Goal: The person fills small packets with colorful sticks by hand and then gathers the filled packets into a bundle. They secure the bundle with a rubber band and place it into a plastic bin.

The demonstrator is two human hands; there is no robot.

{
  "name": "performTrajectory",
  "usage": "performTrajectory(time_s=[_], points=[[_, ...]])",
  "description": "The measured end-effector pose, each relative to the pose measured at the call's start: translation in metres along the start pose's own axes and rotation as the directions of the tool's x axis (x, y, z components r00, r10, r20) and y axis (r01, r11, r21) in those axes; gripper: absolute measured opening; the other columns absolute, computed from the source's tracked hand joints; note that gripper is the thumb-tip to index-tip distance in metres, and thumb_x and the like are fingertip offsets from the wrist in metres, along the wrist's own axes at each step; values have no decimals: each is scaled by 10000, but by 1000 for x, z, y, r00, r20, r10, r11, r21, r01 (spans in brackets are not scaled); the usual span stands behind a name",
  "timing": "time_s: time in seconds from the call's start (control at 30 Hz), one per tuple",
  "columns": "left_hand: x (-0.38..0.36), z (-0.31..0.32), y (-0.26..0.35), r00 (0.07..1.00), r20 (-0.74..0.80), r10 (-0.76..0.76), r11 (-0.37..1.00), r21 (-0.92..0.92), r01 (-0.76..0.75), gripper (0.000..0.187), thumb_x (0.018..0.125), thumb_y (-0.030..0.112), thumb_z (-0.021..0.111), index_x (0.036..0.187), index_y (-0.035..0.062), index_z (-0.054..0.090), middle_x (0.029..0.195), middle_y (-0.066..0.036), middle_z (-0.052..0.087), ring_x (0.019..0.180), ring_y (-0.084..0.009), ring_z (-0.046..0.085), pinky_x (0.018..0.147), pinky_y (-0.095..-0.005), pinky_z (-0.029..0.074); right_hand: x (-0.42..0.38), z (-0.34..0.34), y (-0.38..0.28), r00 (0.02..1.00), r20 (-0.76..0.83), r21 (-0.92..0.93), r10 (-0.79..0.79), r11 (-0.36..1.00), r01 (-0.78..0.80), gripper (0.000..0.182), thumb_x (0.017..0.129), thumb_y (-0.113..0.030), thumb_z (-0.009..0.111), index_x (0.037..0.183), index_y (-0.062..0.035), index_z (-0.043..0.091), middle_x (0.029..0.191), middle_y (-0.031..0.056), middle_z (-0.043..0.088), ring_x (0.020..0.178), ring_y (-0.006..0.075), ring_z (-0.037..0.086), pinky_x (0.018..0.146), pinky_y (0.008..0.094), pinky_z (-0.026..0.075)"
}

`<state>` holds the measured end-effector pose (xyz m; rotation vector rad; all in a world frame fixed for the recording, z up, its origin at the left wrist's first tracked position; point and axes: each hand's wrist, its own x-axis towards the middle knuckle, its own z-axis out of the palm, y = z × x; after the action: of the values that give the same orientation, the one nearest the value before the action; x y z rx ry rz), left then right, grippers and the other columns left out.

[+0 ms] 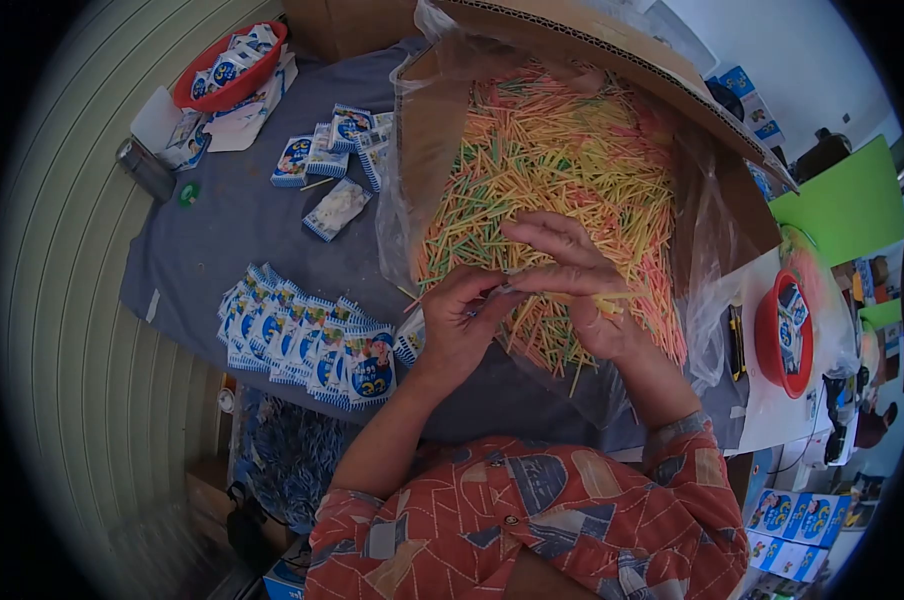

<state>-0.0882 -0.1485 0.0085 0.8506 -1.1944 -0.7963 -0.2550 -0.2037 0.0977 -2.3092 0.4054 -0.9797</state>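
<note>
My left hand (pixel 459 325) is closed, with thumb and fingertips pinched around something small and pale that I cannot make out. Against those fingertips rest the stretched fingers of my right hand (pixel 577 285), which holds a few thin yellow sticks (pixel 620 296) under its thumb. Both hands are above the near side of a cardboard box (pixel 434 150) lined with clear plastic. Heaped inside are short coloured sticks (pixel 562 150) in pink, yellow, orange and green. Left of my left hand, overlapping rows of blue-and-white printed packets (pixel 307 340) lie on the grey cloth.
More packets (pixel 332 145) lie beside the box on the grey tablecloth (pixel 222 230). A red basket of packets (pixel 234 70) and a metal flask (pixel 144 168) are at the far left. Another red basket (pixel 772 335) and a cutter knife (pixel 737 342) are at the right.
</note>
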Motion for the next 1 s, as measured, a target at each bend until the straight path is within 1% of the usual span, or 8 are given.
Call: performTrajectory(time_s=[0.17,0.3,0.43,0.53,0.6,0.67,0.8,1.0], points=[[0,-3,0,997,30,69,994,80,-72,231,786,-65,754,998,13,710,875,-90,668,755,-189,668,636,-294,521,-3,3,4,1000,-13,-26,-1,1000,0,723,992,-672,293,1126,-122,743,1400,110,576,1335,343,453,1115,494,302],[1,-6,-1,972,88,218,949,214,-232,238,767,-58,755,991,7,709,872,-106,660,754,-221,667,631,-315,515,-1,1,14,979,24,228,201,953,-201,705,1013,-633,301,1079,-87,743,1309,152,630,1257,326,536,1074,462,374],[-1,-7,7,974,167,150,938,289,-194,248,820,-60,735,1059,-1,703,976,-88,687,870,-170,674,729,-297,543,2,0,21,937,86,438,338,832,-340,610,1036,-541,380,1061,-46,736,1233,175,664,1178,309,600,1023,429,440],[-2,1,0,991,109,73,978,186,-93,222,776,-40,766,985,5,706,906,-115,664,787,-221,670,651,-313,521,11,1,21,974,138,327,181,920,-217,513,1026,-465,479,1069,-17,726,1214,168,670,1166,295,610,1017,425,450],[-1,5,-8,984,67,167,977,121,-174,220,795,-29,770,1000,-5,695,928,-108,670,810,-206,678,679,-301,531,15,2,19,972,150,382,184,895,-228,477,1019,-431,510,1073,-8,723,1182,168,680,1148,287,620,1004,423,460],[-1,6,-8,991,72,110,994,5,-111,215,808,-24,769,1007,-16,688,946,-101,674,825,-184,677,697,-289,535,18,2,19,970,158,437,186,867,-238,443,1012,-398,541,1078,2,719,1151,168,690,1129,279,631,992,421,470],[0,9,-10,998,55,-2,969,-246,16,192,851,-26,747,1032,-40,683,996,-78,687,878,-121,665,743,-254,542,23,3,19,954,124,468,274,831,-300,461,1011,-397,549,1075,29,712,1051,134,718,1035,216,656,943,377,498],[39,28,-20,977,90,-194,933,-290,212,199,884,-10,721,1077,-49,695,967,-63,717,855,-98,664,748,-230,546,29,-18,43,921,56,416,387,829,-373,468,1020,-395,537,1061,33,722,988,90,729,943,157,656,861,316,516]])
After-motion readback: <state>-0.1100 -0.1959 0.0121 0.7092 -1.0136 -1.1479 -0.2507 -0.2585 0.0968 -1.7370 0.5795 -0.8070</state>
